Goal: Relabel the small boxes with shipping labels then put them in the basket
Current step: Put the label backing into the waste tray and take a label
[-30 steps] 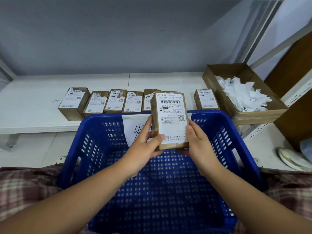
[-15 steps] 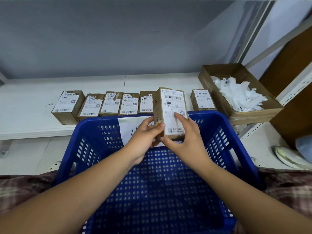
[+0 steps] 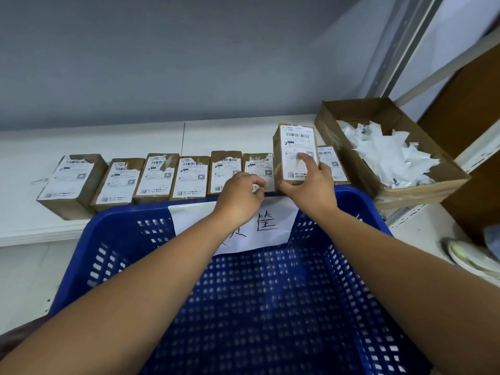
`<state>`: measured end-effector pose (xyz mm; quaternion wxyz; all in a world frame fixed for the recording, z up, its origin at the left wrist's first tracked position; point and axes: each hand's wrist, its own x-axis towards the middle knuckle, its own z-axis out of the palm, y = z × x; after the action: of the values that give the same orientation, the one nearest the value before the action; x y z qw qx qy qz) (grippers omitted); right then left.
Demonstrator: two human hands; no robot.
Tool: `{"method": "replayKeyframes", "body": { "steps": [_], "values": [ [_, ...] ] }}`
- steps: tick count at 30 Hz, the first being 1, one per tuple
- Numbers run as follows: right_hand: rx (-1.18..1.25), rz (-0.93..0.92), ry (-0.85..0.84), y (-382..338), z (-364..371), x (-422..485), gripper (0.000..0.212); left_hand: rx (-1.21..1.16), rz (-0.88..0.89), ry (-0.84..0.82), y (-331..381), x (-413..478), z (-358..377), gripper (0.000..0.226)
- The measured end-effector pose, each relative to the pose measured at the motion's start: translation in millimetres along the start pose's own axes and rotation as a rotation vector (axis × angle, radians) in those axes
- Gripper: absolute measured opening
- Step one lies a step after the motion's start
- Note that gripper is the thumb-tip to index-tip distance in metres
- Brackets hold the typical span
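Nearest: blue basket (image 3: 119, 239), near end cut off by the frame bottom. Paper sign (image 3: 273, 226) w/ handwriting on its far wall, left part hidden by a forearm. Off to the right a shoe (image 3: 470, 258), cut off at the edge.

Above the far rim, left hand (image 3: 239, 197) has let go of the held box (image 3: 296, 147) since half a sec ago. Its fingers curl over the lower edge of a row box, blurred; can't tell if they pinch anything. Right hand (image 3: 311, 185) now grasps the held box alone: thumb under bottom corner, forefinger across the label. Box is upright, further out & more to the right vs. before, over the basket's far rim, not in it.

Behind: row of boxes (image 3: 157, 174) on white surface (image 3: 108, 142), labels torn at the tops. Last box (image 3: 333, 163) on the right mostly hidden by held box + hand.

Far right: cardboard tray (image 3: 335, 115) w/ white paper scraps (image 3: 387, 155).
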<state>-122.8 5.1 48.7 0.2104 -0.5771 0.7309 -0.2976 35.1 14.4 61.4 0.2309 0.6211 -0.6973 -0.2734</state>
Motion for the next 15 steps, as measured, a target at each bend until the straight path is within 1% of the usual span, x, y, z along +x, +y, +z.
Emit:
{"method": "replayKeyframes", "body": {
  "steps": [3, 7, 12, 15],
  "values": [
    [-0.033, 0.019, -0.002, 7, 9, 26, 0.074, 0.116, 0.049, -0.015, -13, 23, 10, 0.032],
    [-0.112, 0.046, -0.062, 13, 19, 48, 0.074, 0.222, 0.118, -0.059, -29, 49, 23, 0.039],
    [-0.212, 0.041, -0.112, 17, 29, 58, 0.071, 0.338, 0.140, -0.119, -44, 63, 37, 0.039],
    [-0.251, 0.059, -0.123, 22, 32, 60, 0.072, 0.262, 0.134, -0.101, -56, 57, 43, 0.035]
  ]
}}
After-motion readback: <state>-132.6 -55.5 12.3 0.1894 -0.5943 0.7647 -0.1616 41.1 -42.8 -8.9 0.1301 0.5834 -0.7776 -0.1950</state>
